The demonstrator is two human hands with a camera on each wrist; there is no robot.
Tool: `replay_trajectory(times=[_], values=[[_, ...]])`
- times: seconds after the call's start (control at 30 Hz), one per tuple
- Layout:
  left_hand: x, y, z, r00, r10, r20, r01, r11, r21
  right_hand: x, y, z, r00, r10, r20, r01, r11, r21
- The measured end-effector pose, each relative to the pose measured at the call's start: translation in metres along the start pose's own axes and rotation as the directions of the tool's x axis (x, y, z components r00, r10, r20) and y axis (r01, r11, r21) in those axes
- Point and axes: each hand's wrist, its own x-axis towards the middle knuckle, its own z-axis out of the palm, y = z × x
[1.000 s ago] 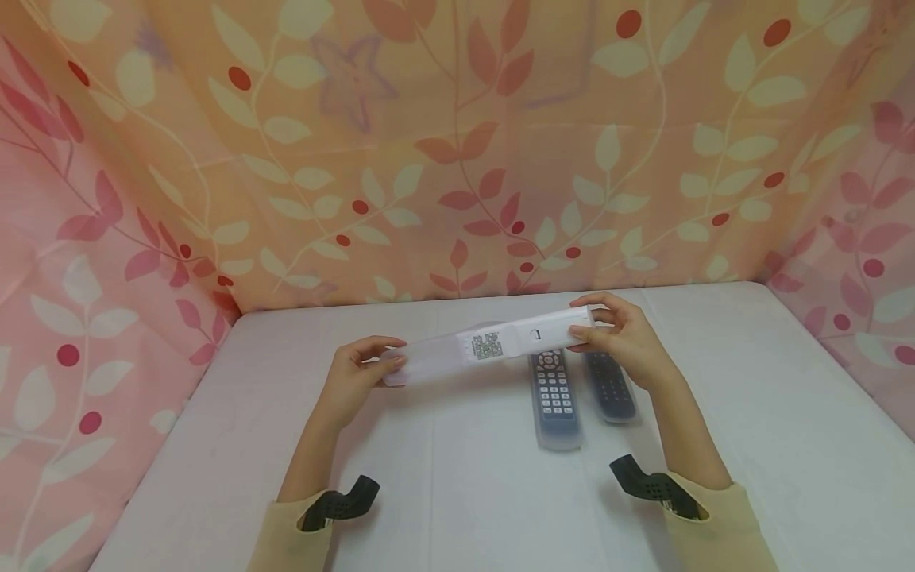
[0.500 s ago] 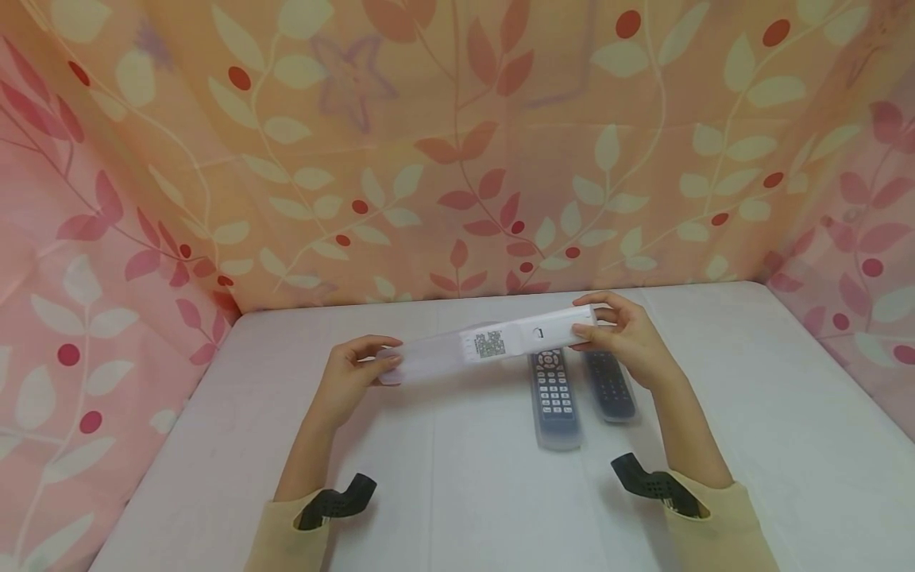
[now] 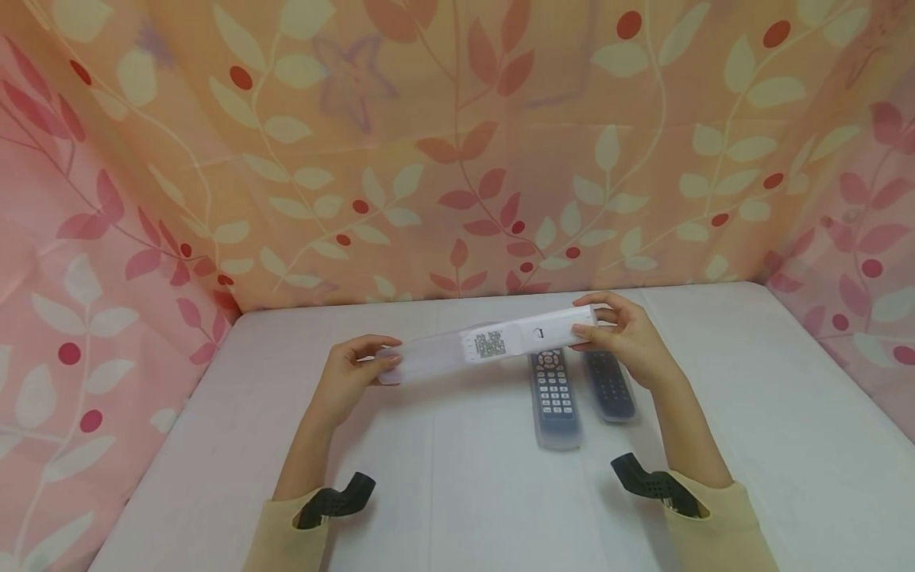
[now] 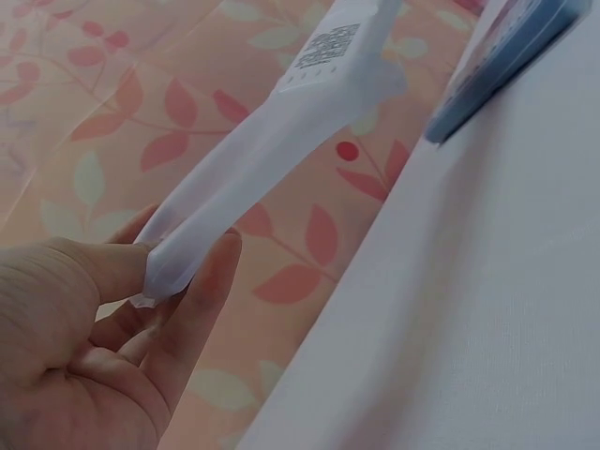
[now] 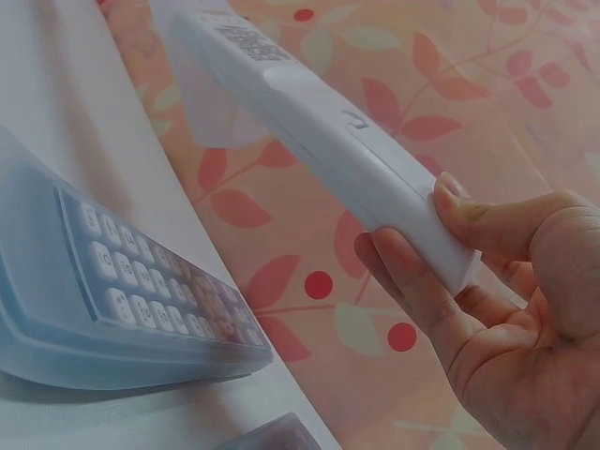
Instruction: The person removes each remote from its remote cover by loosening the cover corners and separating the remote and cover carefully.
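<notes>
Above the table, a white remote control [image 3: 561, 330] sits partly inside a translucent sleeve cover [image 3: 429, 357]; its back, with a QR code label, shows. My right hand [image 3: 629, 340] grips the bare right end, thumb on the near face and fingers behind, as the right wrist view also shows. The far left end of the cover is pinched between thumb and fingers of my left hand [image 3: 353, 372]. In the left wrist view that stretch of cover [image 4: 220, 187] looks hollow and slightly creased.
Two remotes in translucent covers lie on the white table [image 3: 472, 492] just below the held one: a blue-grey remote with white keys [image 3: 556, 397] and a dark remote [image 3: 610, 385] to its right. A leaf-patterned curtain [image 3: 457, 159] stands behind.
My left hand has shifted slightly left with the cover's end over the last second. The right hand and remote have moved a touch to the right; both grips are unchanged.
</notes>
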Motion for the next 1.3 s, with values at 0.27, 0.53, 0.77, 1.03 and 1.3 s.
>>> replay_trajectory(times=[0.27,0.53,0.77,1.03,1.3], values=[[0.000,0.001,-0.002,1.000,-0.003,0.006,0.003,1.000,-0.014,0.000,0.001,0.000,1.000,-0.005,-0.002,0.005,1.000,0.008],[-0.001,0.003,-0.003,1.000,-0.003,0.011,0.002,1.000,0.008,-0.001,-0.001,0.000,1.000,-0.015,-0.006,0.015,1.000,0.004],[-0.002,0.004,-0.003,1.000,-0.006,0.029,0.002,0.992,0.127,-0.001,-0.003,0.002,0.995,-0.090,-0.040,0.090,0.996,-0.001],[-0.002,0.006,0.011,0.994,0.000,0.113,-0.035,0.950,0.309,-0.001,-0.007,0.011,0.989,-0.141,-0.038,0.140,0.990,-0.007],[-0.003,0.010,0.023,0.982,-0.036,0.184,-0.023,0.949,0.314,-0.003,-0.018,0.021,0.988,-0.154,-0.012,0.152,0.981,-0.123]])
